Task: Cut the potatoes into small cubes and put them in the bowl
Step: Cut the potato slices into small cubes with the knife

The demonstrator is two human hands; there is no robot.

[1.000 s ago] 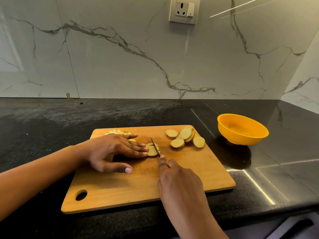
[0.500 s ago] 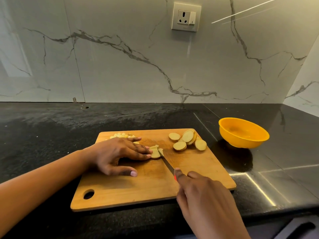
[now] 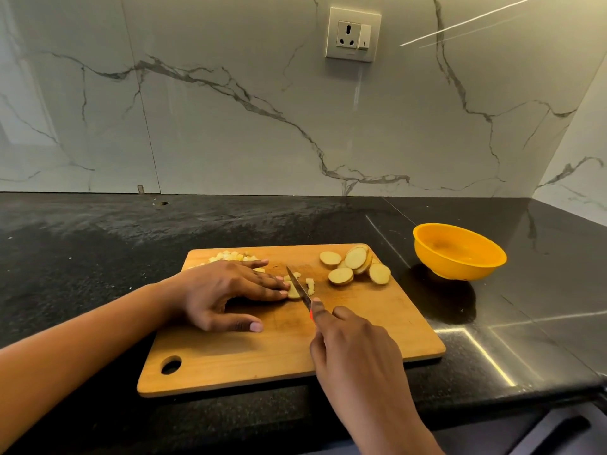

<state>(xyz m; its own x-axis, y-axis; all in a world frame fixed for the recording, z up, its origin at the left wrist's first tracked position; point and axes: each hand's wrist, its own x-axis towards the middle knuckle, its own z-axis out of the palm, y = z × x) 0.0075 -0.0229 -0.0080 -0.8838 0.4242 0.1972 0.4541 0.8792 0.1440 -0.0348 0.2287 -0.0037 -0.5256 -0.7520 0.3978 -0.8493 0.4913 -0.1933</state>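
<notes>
Single head-worn wide-angle view, close above the cutting board (image 3: pixel 361 336), facing forward and down toward the marble wall (image 3: pixel 230 126)

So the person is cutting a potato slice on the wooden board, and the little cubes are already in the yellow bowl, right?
Not quite. The head view shows the yellow bowl empty; the little cubes lie piled at the far left corner of the wooden board. The right hand does cut a potato slice there with a knife.

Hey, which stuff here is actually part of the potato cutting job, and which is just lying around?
Job: knife, potato slices, cubes, board, bowl, left hand, right hand.
Lying around: socket, counter.
</notes>
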